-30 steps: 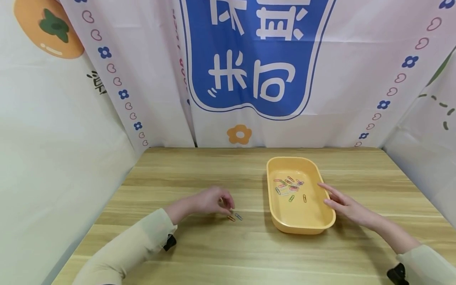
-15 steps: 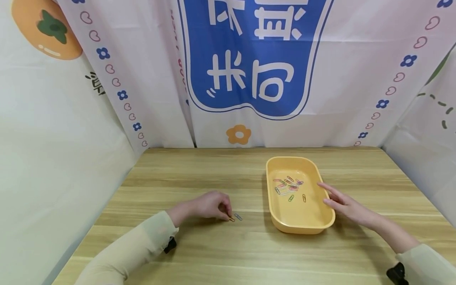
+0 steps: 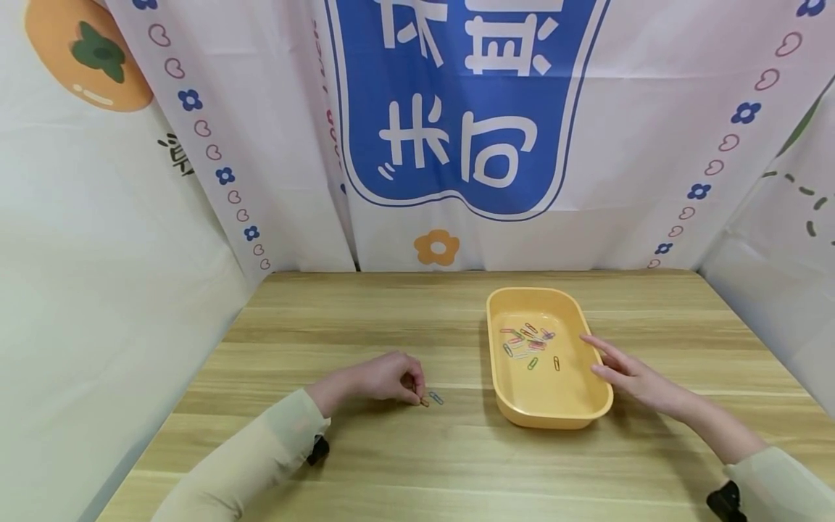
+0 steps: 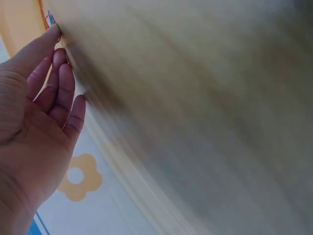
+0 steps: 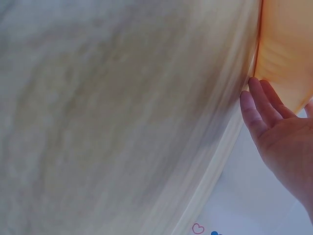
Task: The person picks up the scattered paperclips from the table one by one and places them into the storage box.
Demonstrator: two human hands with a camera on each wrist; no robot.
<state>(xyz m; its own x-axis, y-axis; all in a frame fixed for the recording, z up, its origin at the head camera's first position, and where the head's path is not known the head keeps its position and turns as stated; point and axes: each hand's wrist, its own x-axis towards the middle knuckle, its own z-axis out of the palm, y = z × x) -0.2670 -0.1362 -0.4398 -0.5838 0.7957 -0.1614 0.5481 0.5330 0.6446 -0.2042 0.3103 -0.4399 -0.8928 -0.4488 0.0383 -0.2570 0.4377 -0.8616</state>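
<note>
Down on the table, my left hand pinches an orange paper clip between thumb and forefinger; the fingertips hide part of it. In the left wrist view that orange clip shows at the tips of the thumb and forefinger. Just right of it lies a blue paper clip. My right hand rests with extended fingers against the right side of a yellow tray. Several coloured paper clips lie loose in the tray, mostly toward its far half.
The wooden table extends around both hands. A printed white curtain hangs along its back edge, with more white cloth at the left and right sides.
My left hand has come down slightly onto the orange clip and taken it between thumb and forefinger. The right hand and the tray have stayed in place.
</note>
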